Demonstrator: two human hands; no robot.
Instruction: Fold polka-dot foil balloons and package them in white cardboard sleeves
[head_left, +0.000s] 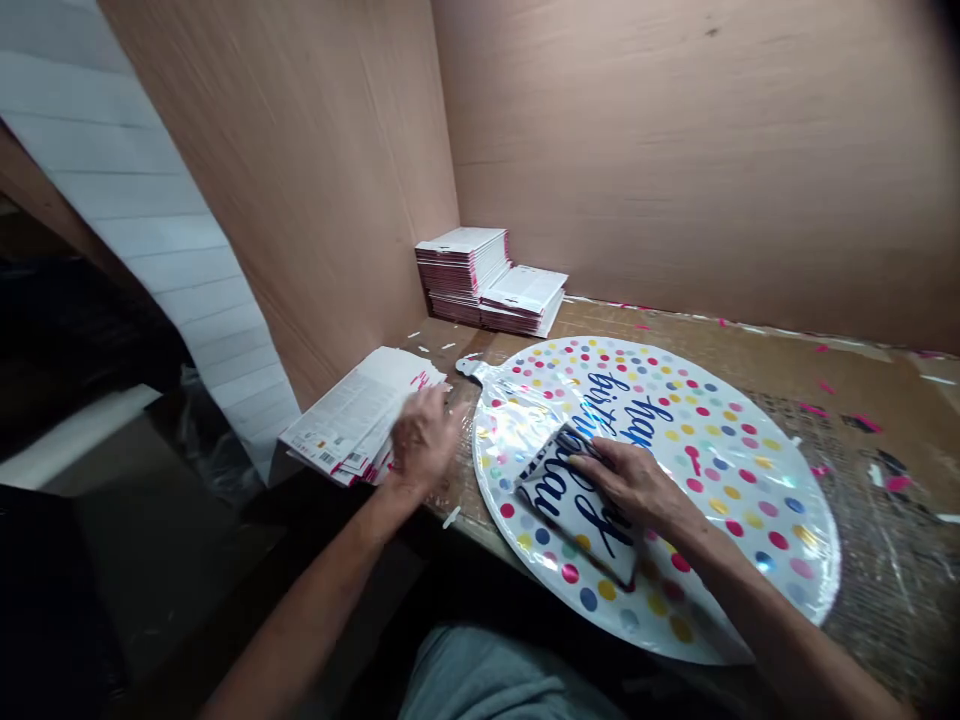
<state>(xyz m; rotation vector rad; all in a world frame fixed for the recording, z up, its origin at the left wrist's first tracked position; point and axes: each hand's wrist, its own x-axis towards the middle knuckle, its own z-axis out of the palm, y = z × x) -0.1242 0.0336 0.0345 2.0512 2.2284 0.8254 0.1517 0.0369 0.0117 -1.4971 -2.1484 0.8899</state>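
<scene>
A round white foil balloon [750, 480] with coloured dots and dark "happy birthday" lettering lies flat on the table. My right hand [626, 475] rests over its middle, fingers closed on the edge of a thin, dark-edged rectangular frame [585, 550] lying on the balloon. The balloon's tail points to the upper left. My left hand [427, 435] is blurred by motion beside a fanned pile of printed cards [352, 410], at the pile's right side; its fingers and anything in them are not clear.
Two stacks of folded cards, one taller [461, 265] and one lower [525, 290], stand in the back corner against wooden panels. The cardboard-covered table [862, 370] carries pink and white scraps. A white paper strip [202, 290] hangs at the left.
</scene>
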